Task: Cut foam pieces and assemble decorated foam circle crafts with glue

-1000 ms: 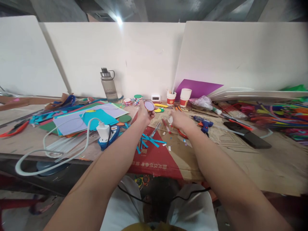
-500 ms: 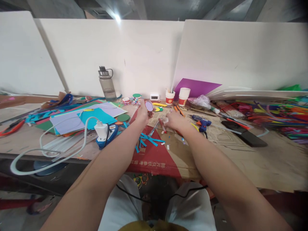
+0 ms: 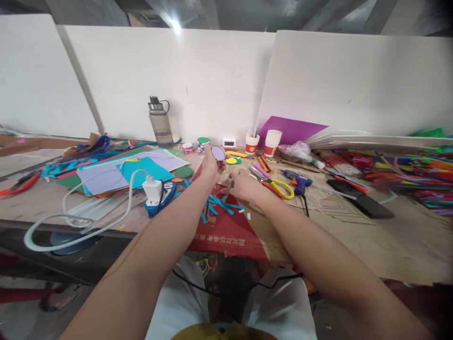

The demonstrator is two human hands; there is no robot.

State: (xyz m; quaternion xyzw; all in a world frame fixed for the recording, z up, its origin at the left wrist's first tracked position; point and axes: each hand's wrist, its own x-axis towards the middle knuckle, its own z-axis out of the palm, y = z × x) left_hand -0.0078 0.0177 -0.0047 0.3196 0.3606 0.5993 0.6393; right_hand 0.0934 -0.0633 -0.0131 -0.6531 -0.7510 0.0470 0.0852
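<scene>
Two bare arms reach out over the cluttered surface (image 3: 354, 245). Nearest, the right hand (image 3: 244, 185) is low over the red cardboard (image 3: 226, 231), its grip pinched on a thin stick-like tool (image 3: 227, 191) whose tip I cannot make out. Just beyond and slightly higher, the left hand (image 3: 209, 167) holds a small purple disc (image 3: 218, 153) by its edge, fingertips only. That light hold is the likely weak spot: a nudge from the tool could tip the disc out and into the teal paper strips (image 3: 221, 204) below. Close to the right wrist lie yellow-handled scissors (image 3: 279, 186) and a blue glue gun (image 3: 299, 182); a careless sweep could knock them. Farther back stand two paper cups (image 3: 264, 142) and a water bottle (image 3: 158, 122).
</scene>
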